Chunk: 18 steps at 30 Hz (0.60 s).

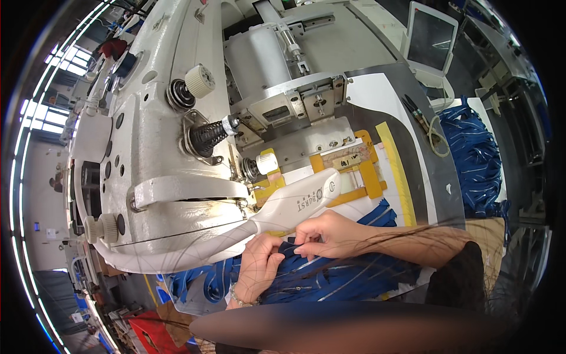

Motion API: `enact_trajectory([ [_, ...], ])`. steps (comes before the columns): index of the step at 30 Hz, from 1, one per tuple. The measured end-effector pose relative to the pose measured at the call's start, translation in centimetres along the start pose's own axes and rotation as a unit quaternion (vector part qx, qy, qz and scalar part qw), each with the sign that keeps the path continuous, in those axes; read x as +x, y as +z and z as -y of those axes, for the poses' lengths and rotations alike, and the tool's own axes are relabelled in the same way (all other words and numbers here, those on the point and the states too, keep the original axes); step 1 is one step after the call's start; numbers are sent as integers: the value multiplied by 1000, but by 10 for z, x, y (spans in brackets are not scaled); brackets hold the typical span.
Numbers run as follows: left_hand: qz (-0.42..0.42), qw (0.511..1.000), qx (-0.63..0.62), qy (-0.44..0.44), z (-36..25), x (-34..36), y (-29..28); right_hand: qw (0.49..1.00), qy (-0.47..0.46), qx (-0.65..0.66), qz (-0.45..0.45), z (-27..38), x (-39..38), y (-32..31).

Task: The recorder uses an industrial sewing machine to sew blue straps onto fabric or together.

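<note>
Both my hands meet low in the middle of the view, close in front of a white sewing machine (pixel 159 141). My left hand (pixel 258 262) pinches one side of a dark blue zipper strip (pixel 288 250). My right hand (pixel 327 236) comes in from the right, its thumb and fingertips closed on the same strip. Parts of the strip are hidden behind my fingers. Beneath my hands lies a heap of blue zippers (pixel 359 274) with pale teeth. Just beyond my fingers, a white lamp head (pixel 300 197) reaches out on a curved arm.
A yellow clamp frame (pixel 370 177) sits under the machine's metal plate, beside a yellow strip (pixel 396 171). Tweezers or snips (pixel 415 113) lie on the dark table at right. Farther right are another blue zipper bundle (pixel 471 156) and a screen panel (pixel 432 38).
</note>
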<state>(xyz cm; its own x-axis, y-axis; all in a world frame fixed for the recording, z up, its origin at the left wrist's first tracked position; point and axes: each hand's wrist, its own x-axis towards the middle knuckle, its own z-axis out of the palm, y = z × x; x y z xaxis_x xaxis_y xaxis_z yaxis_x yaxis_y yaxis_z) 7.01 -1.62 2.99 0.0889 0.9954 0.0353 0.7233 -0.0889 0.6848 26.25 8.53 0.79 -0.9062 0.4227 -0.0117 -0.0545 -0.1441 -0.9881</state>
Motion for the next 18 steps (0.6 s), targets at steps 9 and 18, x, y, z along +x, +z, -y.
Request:
enact_trajectory([
  [9,2,998,-31,55,3,2,4,1000,-5,-15,3,-1,0,1],
  [18,-15,1000,-1,18,-2,7,4,999,15,-34,-10,4,3,0],
])
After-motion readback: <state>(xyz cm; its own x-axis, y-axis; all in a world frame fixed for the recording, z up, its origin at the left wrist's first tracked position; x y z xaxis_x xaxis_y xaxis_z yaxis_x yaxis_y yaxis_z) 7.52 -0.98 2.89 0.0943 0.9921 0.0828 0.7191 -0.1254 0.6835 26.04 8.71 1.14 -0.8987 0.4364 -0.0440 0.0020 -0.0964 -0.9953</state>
